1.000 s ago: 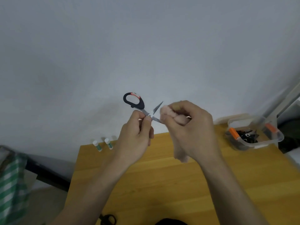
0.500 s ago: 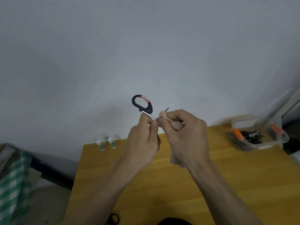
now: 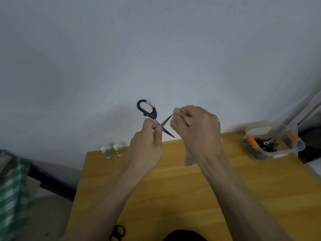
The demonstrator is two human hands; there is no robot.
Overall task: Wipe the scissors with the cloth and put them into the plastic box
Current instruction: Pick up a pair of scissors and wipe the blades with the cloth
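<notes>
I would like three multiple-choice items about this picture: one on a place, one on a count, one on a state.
1. Where does the plastic box stand?
A. far right of the table
B. on the floor
C. in the left hand

2. How many glue sticks stand at the table's far left edge?
A. one
B. two
C. four

3. How are the blades of the scissors?
A. closed
B. spread open
C. inside the box

Key: 1 A, it sits on the far right corner. 2 B, two white-capped sticks. 3 B, the left hand holds them crossed apart while the right hand holds the cloth at one tip.
</notes>
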